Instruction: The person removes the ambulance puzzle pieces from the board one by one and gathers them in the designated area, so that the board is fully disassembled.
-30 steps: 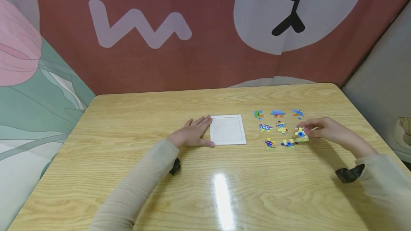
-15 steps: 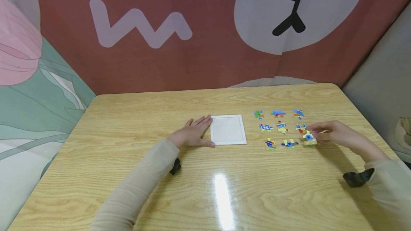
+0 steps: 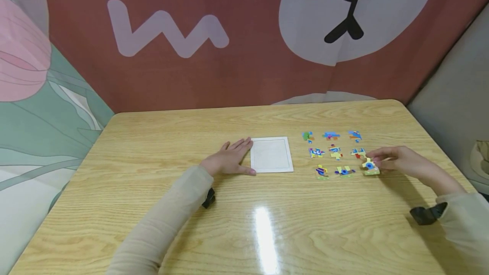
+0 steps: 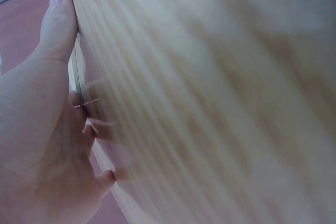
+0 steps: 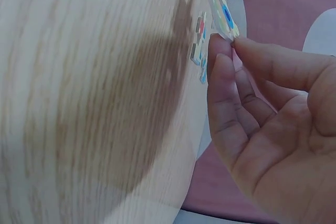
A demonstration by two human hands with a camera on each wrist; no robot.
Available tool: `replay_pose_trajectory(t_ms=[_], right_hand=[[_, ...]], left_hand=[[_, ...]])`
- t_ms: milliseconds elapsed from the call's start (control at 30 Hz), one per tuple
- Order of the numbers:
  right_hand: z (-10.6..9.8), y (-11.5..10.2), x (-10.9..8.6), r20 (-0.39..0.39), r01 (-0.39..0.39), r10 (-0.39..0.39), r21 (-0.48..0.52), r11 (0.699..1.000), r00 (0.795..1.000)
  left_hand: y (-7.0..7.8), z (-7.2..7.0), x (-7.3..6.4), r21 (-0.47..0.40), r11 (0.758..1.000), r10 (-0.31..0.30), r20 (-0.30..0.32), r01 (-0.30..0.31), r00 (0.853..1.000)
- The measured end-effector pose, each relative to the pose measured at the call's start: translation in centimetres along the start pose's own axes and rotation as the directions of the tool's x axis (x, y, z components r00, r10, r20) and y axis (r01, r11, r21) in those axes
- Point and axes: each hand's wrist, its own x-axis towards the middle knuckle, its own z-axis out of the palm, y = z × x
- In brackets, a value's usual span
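With thumb and fingertips my right hand [image 3: 399, 162] pinches a yellow jigsaw puzzle piece [image 3: 369, 166] marked with a blue round spot. In the right wrist view the held puzzle piece [image 5: 224, 14] is tilted and off the table, its shadow falling on the wood. Several other colourful puzzle pieces [image 3: 336, 155] lie in loose rows just left of that hand. A white square frame tray [image 3: 291, 156] lies flat in the middle of the table. My left hand [image 3: 228, 159] rests with spread fingers at the tray's left edge, thumb and fingertips touching it.
The light wood table [image 3: 172, 139] carries a bright glare streak near its front. Behind it hangs a reddish-brown printed cloth [image 3: 248, 75]. A grey surface [image 3: 458, 96] stands beyond the table's right edge. Each wrist wears a black strap [image 3: 428, 214].
My right hand has moved right and slightly toward me with the pinched puzzle piece, away from the piece above it. My left hand and the tray stay where they were.
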Motion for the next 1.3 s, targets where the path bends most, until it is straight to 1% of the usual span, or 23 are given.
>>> replay_pose_trajectory(t_ms=[233,433,700,800,1100,1300], right_hand=[[0.31,0.41,0.12,0.001,0.001,-0.001,0.035,0.999,1.000],[0.27,0.52,0.15,0.010,-0.007,0.007,0.021,1.000,1.000],[-0.01,0.51,0.06,0.044,-0.044,0.042,0.045,0.998,0.998],[-0.06,0.63,0.12,0.050,-0.043,0.041,0.038,0.998,0.998],[-0.08,0.70,0.12,0.063,-0.072,0.071,0.016,0.997,0.996],[-0.02,0.77,0.12,0.065,-0.052,0.050,0.029,0.998,0.997]], left_hand=[[-0.05,0.19,0.11,0.002,1.000,0.005,-0.007,-0.005,1.000],[-0.10,0.17,0.14,0.003,1.000,0.004,-0.007,-0.004,1.000],[-0.16,0.08,0.15,0.003,1.000,0.005,-0.009,-0.005,1.000],[-0.14,0.07,0.16,0.007,1.000,0.005,-0.009,-0.005,1.000],[0.07,-0.08,0.12,0.015,1.000,0.001,-0.004,-0.001,1.000],[0.26,-0.25,-0.08,0.002,1.000,-0.003,0.003,0.003,1.000]])
